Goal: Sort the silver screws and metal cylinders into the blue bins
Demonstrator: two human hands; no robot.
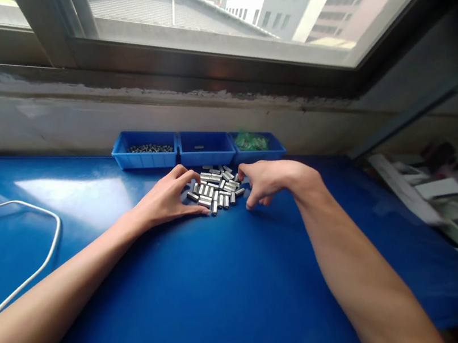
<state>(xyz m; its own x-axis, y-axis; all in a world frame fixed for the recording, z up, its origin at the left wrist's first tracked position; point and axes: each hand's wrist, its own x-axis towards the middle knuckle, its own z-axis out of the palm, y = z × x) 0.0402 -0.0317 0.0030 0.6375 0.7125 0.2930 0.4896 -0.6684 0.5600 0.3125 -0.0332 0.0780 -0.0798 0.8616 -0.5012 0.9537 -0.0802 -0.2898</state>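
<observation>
A loose pile of short, shiny metal cylinders (pixel 215 188) lies on the blue tabletop (pixel 212 288). At its left edge is my left hand (pixel 170 196), thumb and fingers spread around that side of the pile. My right hand (pixel 263 182) arches at the right edge, its thumb and fingers apart and pointing down toward the table. Neither hand has a cylinder in its grasp. Whether the fingertips touch the outermost cylinders I cannot tell.
Behind the pile, three joined blue bins stand by the wall: a left bin (pixel 145 160) of small metal parts, a middle bin (pixel 207 157) with one small piece, and a right bin (pixel 263 154) with a green plastic bag (pixel 250 142). A white cable (pixel 55 234) curves at left.
</observation>
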